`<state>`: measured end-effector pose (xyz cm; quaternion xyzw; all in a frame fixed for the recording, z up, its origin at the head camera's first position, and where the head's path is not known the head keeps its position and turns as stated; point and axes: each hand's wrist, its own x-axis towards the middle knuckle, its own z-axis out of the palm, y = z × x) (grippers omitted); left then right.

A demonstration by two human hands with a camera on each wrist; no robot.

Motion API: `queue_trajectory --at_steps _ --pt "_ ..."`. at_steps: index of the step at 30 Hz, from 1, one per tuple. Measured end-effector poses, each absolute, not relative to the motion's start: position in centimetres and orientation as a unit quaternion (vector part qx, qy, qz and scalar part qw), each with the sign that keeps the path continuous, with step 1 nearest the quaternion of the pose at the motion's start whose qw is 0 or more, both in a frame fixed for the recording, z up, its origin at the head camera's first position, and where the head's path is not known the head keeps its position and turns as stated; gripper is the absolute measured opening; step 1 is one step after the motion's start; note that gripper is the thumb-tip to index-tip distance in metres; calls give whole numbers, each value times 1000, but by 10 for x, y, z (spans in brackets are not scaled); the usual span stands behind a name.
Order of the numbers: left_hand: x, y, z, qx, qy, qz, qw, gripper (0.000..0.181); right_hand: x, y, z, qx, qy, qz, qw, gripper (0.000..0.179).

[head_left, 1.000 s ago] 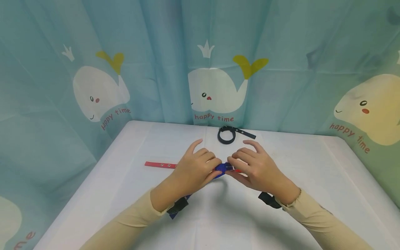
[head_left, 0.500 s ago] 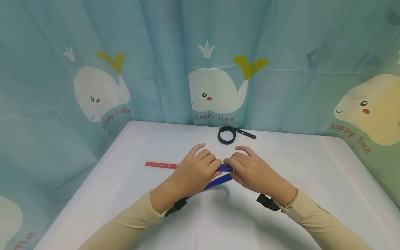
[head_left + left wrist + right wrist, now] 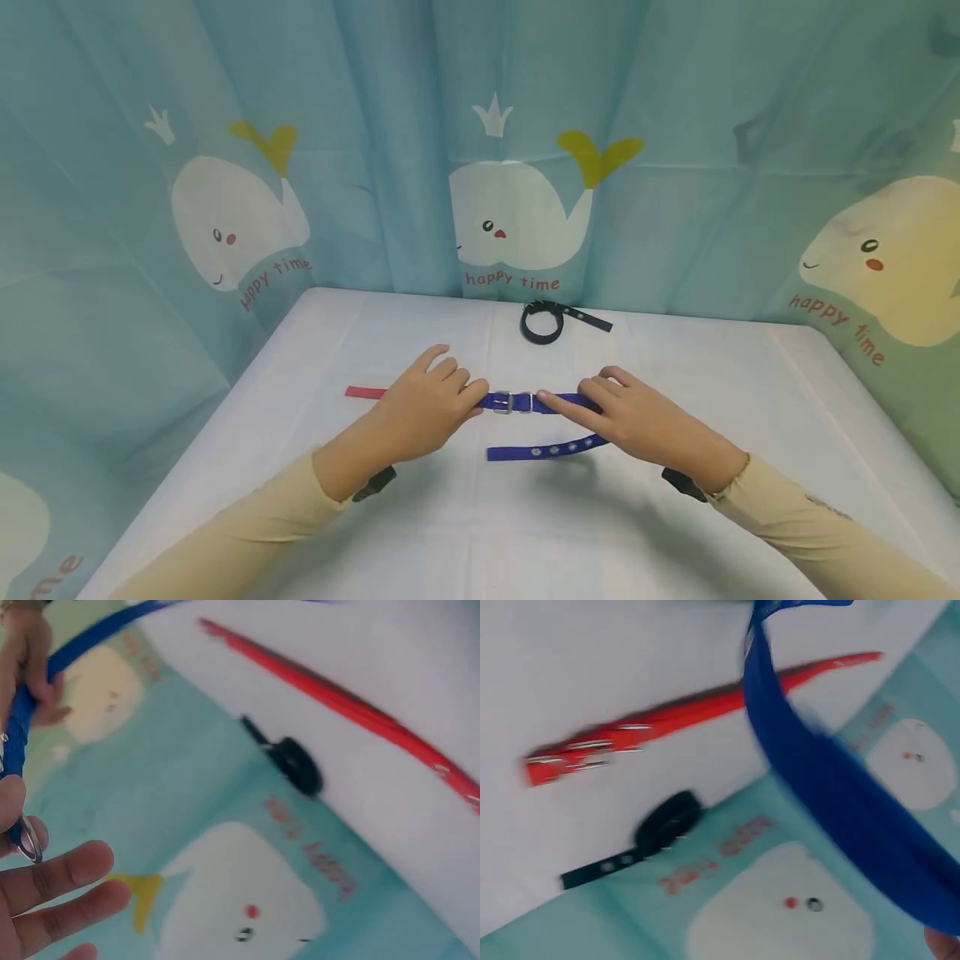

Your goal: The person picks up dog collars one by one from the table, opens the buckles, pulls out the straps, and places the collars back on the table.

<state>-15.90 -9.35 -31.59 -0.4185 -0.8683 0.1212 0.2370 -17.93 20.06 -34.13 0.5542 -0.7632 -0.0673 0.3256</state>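
Note:
A blue collar (image 3: 510,453) is held stretched between both hands above the table, its metal buckle (image 3: 503,402) and a metal loop (image 3: 527,402) facing up. My left hand (image 3: 427,408) pinches its buckle end; in the left wrist view a metal D-ring (image 3: 31,841) sticks out beside those fingers. My right hand (image 3: 637,415) grips the strap further right, its index finger lying along the band by the loop. From the right hand the strap's eyelet end curves back left below. A red collar (image 3: 690,711) lies on the table, partly hidden behind the left hand in the head view.
Farther back on the white table (image 3: 712,367) rests a black collar (image 3: 588,317), its loop closed and its eyelet tail pointing right. A blue curtain (image 3: 390,167) with whale prints hangs behind the table's far edge.
The hands have moved apart, left hand leftward and right hand rightward. The blue collar's buckle now shows between them, and its eyelet end has swung out from under the left wrist.

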Motion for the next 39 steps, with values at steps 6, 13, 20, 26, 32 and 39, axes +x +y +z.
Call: queue_trajectory --at_steps 6,13,20,26,32,39 --pt "-164 -113 -325 -403 -891 130 164 26 -177 218 -346 562 -779 -103 259 60" --pt "-168 -128 -343 -400 -900 126 122 27 -173 223 -355 549 -805 -134 180 91" --pt "-176 -157 -368 -374 -917 111 83 29 -175 232 -367 536 -815 -167 143 84" --pt "-188 -195 -388 -340 -934 97 42 32 -178 240 -377 528 -818 -180 140 79" --pt "-194 -230 -404 -326 -941 85 32 28 -181 245 -386 523 -819 -201 125 80" --pt "-198 -250 -409 -280 -958 55 -25 32 -187 248 -399 518 -822 -213 105 78"
